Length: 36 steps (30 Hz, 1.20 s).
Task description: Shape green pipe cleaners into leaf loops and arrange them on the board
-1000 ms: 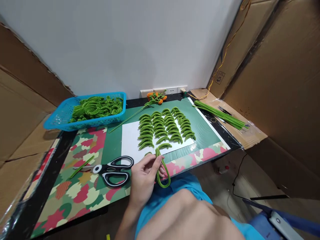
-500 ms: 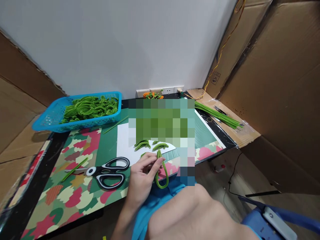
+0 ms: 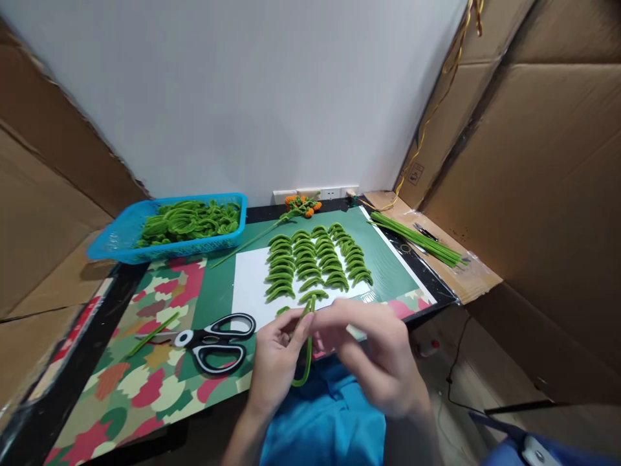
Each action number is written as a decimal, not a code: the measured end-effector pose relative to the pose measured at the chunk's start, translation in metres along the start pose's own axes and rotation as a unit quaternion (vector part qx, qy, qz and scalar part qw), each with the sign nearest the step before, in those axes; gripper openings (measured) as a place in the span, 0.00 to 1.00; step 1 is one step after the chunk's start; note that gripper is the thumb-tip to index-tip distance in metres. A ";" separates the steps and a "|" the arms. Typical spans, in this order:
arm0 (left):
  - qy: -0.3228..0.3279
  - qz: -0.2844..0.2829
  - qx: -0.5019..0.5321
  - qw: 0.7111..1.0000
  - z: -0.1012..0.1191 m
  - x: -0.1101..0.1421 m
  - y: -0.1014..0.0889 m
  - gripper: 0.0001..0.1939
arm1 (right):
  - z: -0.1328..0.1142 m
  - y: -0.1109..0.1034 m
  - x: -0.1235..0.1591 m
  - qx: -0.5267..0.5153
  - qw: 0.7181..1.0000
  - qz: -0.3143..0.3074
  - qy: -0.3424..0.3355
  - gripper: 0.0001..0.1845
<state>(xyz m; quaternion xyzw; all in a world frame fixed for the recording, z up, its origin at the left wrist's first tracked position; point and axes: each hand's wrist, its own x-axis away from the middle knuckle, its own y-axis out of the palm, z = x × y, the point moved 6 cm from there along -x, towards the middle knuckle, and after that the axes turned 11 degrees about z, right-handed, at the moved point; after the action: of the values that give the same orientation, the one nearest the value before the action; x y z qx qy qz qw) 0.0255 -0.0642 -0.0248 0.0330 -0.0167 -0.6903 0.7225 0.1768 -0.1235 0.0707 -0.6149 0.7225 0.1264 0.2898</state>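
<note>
The left hand (image 3: 276, 359) pinches a green pipe-cleaner loop (image 3: 309, 356) between thumb and fingers, its bend hanging below. The right hand (image 3: 381, 353), loosely curled, reaches its upper part; whether it grips cannot be told. Scissors (image 3: 200, 338) lie left of both.

Soft, even light; glare on green mat (image 3: 392, 262); floor (image 3: 453, 359) dim; edges wide-angle stretched
</note>
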 end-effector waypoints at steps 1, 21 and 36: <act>-0.003 -0.006 0.008 1.000 0.000 -0.001 0.000 0.15 | 0.010 -0.003 -0.007 0.011 0.999 0.027 0.033 0.15; -0.050 -0.162 -0.070 0.983 -0.024 -0.004 0.003 0.27 | 0.100 0.023 -0.021 -0.090 0.974 -0.088 0.190 0.09; -0.093 -0.182 -0.042 0.978 -0.028 -0.007 0.007 0.30 | 0.103 0.019 -0.021 -0.096 0.967 -0.104 0.210 0.16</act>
<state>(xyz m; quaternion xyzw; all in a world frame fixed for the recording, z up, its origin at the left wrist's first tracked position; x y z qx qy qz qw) 0.0342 -0.0561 -0.0519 -0.0595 -0.0489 -0.8104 0.5808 0.1871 -0.0470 -0.0034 -0.7242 0.6840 0.0326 0.0822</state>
